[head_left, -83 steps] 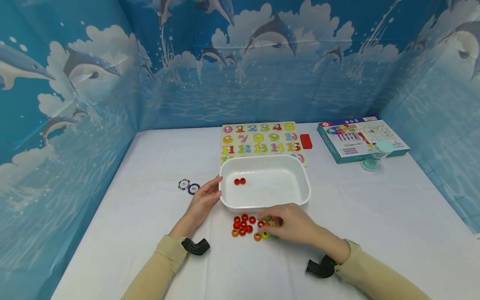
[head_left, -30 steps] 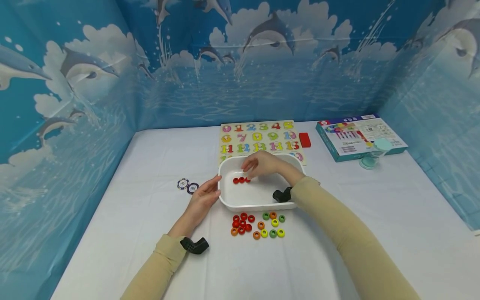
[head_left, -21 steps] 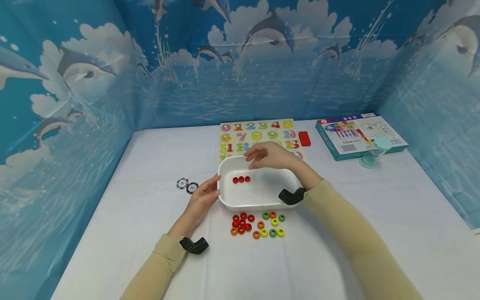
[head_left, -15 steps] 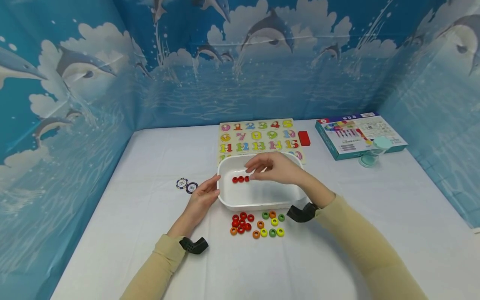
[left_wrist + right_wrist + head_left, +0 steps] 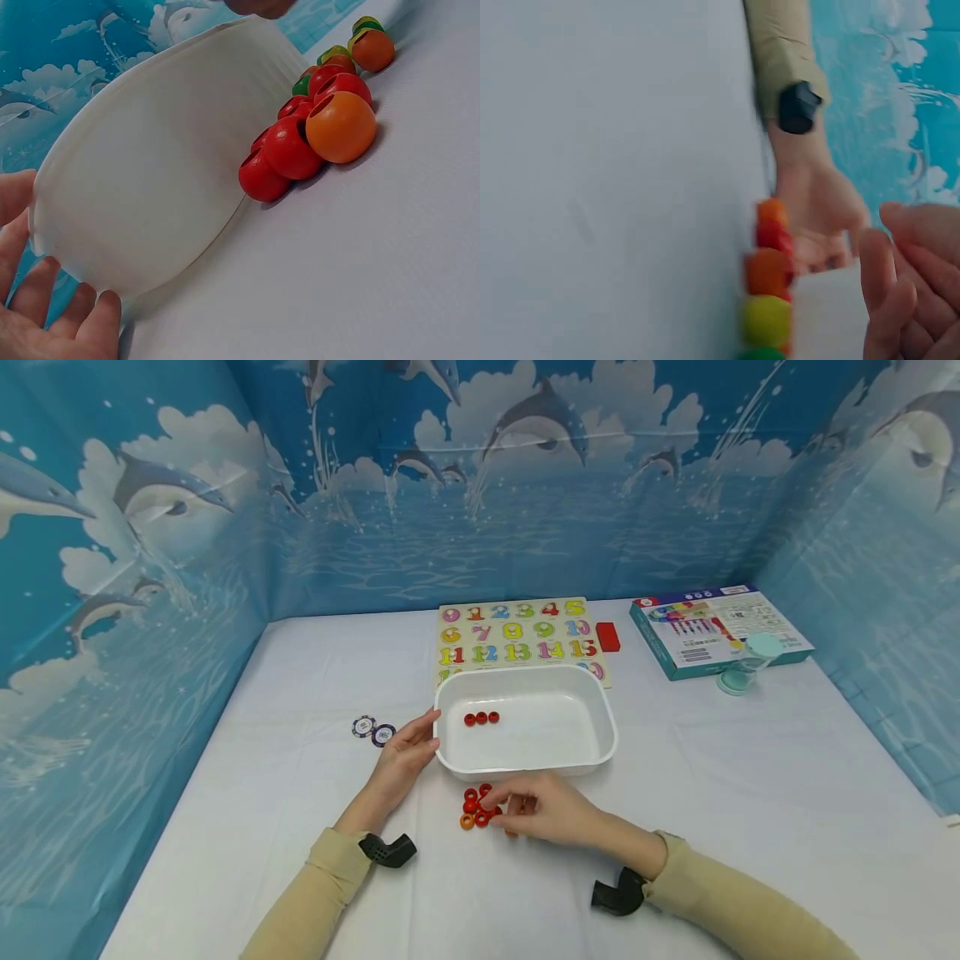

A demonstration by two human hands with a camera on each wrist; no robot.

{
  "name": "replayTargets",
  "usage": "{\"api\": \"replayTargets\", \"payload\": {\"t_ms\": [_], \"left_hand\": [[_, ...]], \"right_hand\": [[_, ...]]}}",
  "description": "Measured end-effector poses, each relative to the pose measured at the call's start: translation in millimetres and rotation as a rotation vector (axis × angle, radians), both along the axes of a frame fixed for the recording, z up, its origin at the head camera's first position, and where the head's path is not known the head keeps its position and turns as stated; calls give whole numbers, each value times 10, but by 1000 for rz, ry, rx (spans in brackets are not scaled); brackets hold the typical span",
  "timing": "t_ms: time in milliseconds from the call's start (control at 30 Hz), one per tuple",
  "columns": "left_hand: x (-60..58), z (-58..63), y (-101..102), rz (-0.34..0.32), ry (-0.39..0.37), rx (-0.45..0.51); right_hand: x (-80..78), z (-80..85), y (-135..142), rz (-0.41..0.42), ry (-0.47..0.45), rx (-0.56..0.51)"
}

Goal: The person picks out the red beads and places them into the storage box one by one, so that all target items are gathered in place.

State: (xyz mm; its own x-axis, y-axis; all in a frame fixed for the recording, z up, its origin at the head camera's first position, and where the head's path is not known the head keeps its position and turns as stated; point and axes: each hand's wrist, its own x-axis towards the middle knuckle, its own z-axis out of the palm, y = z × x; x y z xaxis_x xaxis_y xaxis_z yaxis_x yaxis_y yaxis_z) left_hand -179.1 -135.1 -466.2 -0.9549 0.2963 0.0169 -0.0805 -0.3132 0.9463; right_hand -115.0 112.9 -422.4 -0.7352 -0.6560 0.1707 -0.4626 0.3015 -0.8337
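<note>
A white plastic tray [image 5: 551, 727] stands mid-table with three red beads [image 5: 482, 718] in a row inside, toward its left. My left hand [image 5: 401, 764] rests its fingertips against the tray's left end; the left wrist view shows them on the outer wall. In front of the tray lies a cluster of red beads [image 5: 470, 807] with an orange bead [image 5: 467, 822] at its near left. Directly over the beads hovers my right hand [image 5: 558, 810], fingers loosely bent, hiding most of them. The right wrist view shows nothing between its fingertips, and a yellow bead [image 5: 766, 321] below.
Behind the tray lies a number puzzle board [image 5: 517, 631], with a red block [image 5: 608, 637] at its right. A flat boxed set [image 5: 720, 631] and a teal sand timer [image 5: 750, 664] stand at the back right. Two poker chips [image 5: 373, 731] lie left of the tray.
A third red bead has joined the two in the tray, set down by my right hand. That hand has since come back toward me over the loose beads. My left hand has stayed put.
</note>
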Motion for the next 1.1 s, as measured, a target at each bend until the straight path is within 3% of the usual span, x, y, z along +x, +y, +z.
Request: {"api": "replayTargets", "payload": {"t_ms": [200,467,667,1100], "left_hand": [[-1,3,-4,-1,-6,-12],[-5,-4,0,-9,-15,-23],[6,2,-3,-8,-14,-24],[3,-21,-4,-4,9,-17]], "right_hand": [[64,-93,-53,-132,29,12],[-4,-360,-61,-192,115,67],[2,-377,-80,-219,164,118],[28,-333,-96,-268,182,195]]}}
